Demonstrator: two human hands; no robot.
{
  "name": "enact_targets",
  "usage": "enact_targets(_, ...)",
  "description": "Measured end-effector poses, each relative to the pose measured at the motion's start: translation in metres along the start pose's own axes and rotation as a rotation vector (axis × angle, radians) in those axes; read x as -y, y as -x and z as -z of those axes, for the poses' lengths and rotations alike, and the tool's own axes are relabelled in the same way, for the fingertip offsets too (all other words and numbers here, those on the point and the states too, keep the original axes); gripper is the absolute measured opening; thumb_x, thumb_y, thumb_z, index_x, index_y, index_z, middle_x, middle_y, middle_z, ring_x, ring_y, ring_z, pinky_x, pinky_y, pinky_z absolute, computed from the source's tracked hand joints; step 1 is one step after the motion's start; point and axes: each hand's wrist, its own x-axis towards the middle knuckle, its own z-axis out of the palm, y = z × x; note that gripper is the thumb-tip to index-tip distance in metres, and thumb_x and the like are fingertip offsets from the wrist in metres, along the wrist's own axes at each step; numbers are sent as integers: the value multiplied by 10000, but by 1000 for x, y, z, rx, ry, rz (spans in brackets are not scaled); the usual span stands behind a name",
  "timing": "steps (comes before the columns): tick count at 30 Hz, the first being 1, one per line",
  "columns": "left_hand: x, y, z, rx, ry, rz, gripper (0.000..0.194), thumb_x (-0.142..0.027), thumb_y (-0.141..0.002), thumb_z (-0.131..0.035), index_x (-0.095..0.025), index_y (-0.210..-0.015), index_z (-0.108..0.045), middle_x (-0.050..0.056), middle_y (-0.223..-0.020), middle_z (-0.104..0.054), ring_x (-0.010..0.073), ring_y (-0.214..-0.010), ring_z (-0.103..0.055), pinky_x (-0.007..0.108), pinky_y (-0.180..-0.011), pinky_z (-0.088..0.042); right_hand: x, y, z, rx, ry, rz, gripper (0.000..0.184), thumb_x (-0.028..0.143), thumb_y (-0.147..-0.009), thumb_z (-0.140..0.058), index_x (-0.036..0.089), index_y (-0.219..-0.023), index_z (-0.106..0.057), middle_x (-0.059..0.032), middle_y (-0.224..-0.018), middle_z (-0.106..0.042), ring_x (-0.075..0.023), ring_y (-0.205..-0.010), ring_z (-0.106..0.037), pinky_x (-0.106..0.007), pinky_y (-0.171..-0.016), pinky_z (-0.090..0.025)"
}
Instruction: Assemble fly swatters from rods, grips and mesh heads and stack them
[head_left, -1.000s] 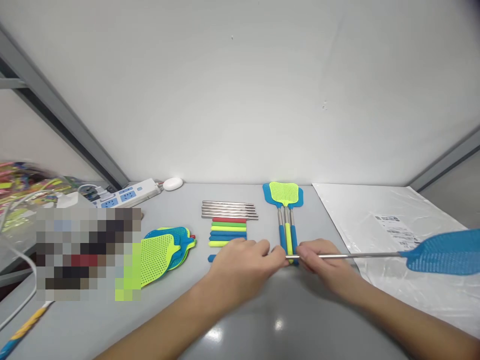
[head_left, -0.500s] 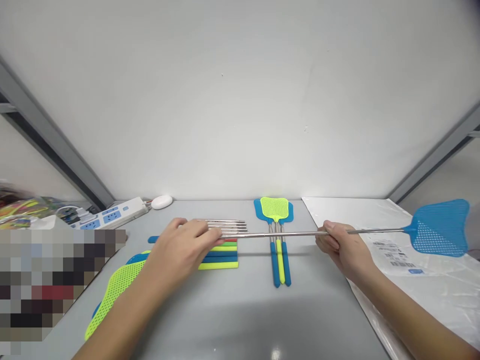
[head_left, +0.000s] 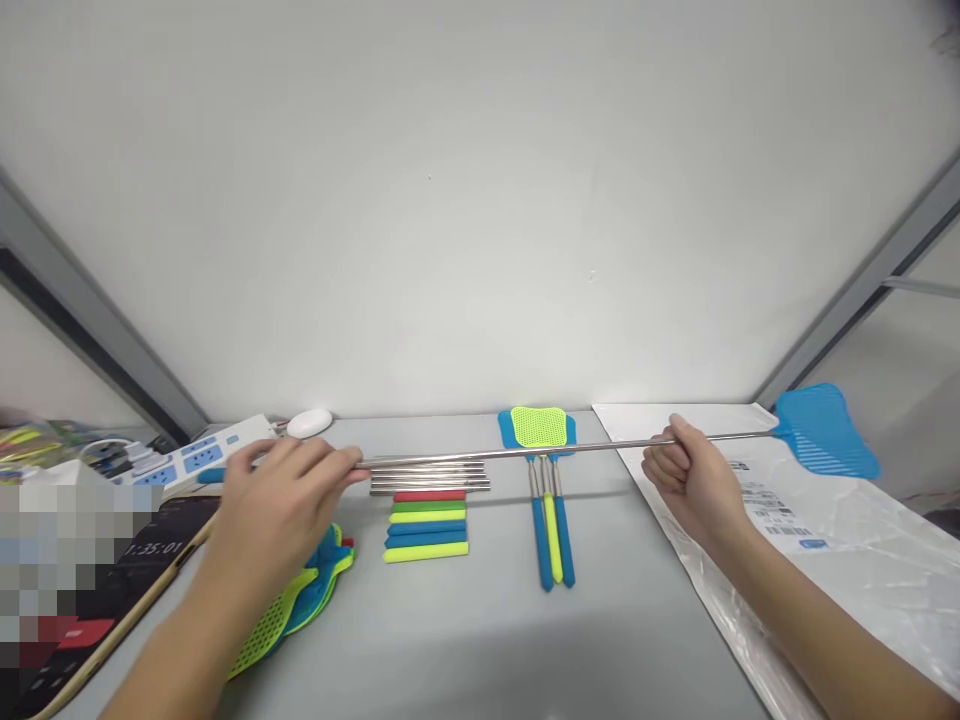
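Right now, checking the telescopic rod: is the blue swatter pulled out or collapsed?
Pulled out: the blue swatter spans from left hand to beyond right hand.

bare tabletop [head_left: 487, 640] open in front, colored grips [head_left: 427, 525], finished swatters [head_left: 550, 500], swatter heads [head_left: 300, 600] crowding beyond

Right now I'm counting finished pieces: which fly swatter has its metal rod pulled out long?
The blue-headed fly swatter held above the table between left hand and right hand; the three swatters lying flat stay collapsed.
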Motion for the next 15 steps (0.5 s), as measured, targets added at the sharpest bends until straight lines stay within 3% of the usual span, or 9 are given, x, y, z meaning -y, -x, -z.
enact_targets(3, -22, 0, -5, 29, 46, -32, 199, -307, -981, -438, -229, -958, -620, 6, -763, -625, 189, -738, -565, 362, -783, -364, -6, 2, 0, -15, -1, 42, 495, 439, -934, -525, 212, -547, -316, 75, -513, -177, -100, -473, -125, -301, -470, -125)
enact_targets(10, -91, -2, -2, 61, 163, -153, 234, -332, -993, -436, -214, -939, -631, 2, -705, -597, 156, -640, -540, 283, -602, -337, -40, 40, -16, 363, 438, 3, 492, 467, -956, -467, 212, -552, -348, 50, -530, -280, -110, -515, -239, -303, -511, -164)
enact_targets(15, -119, 2, -5, 100, 217, -210, 341, -435, -999, -383, -207, -876, -606, -10, -641, -574, 149, -563, -535, 269, -517, -301, -41, 58, -24, 437, 618, -55, 497, 484, -966, -408, 207, -570, -291, 43, -557, -251, -110, -536, -222, -300, -522, -154)
